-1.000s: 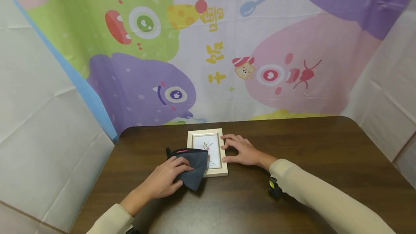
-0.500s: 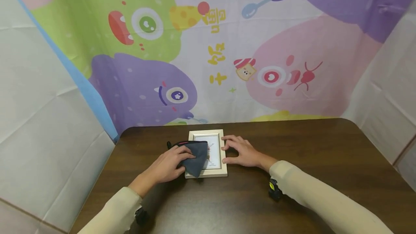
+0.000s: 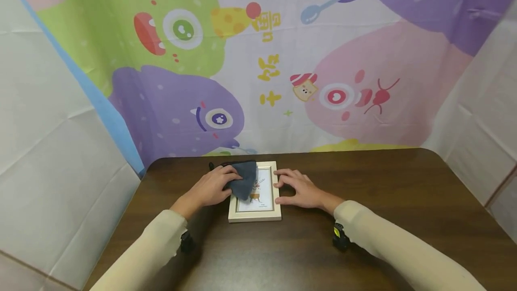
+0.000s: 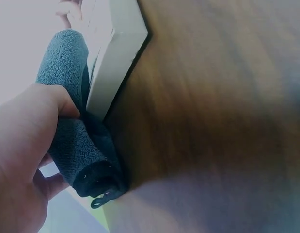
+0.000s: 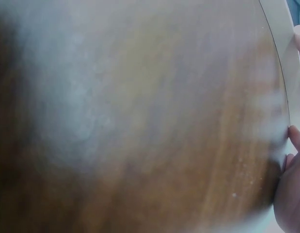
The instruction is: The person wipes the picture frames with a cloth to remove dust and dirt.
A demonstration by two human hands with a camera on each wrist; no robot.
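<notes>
A cream picture frame (image 3: 254, 216) with a plant print behind its pane lies flat on the brown table, near the back edge. My left hand (image 3: 210, 186) grips a dark blue-grey cloth (image 3: 245, 181) over the frame's upper left part, hiding that corner. Close up in the left wrist view, the cloth (image 4: 65, 60) is fuzzy, with a black trimmed end and a small loop; thumb and fingers bunch it. My right hand (image 3: 300, 190) rests its spread fingertips along the frame's right side. In the right wrist view, that hand (image 5: 291, 194) shows only at the right border.
The dark brown wooden table (image 3: 343, 246) has rounded back corners. Behind it hangs a curtain (image 3: 278, 134) printed with cartoon monsters, close to the table's back edge. Pale wall panels (image 3: 60, 147) flank both sides.
My left hand has moved the cloth up and away across the frame, from its lower left to its upper left, uncovering the lower part of the print. My right hand has stayed put.
</notes>
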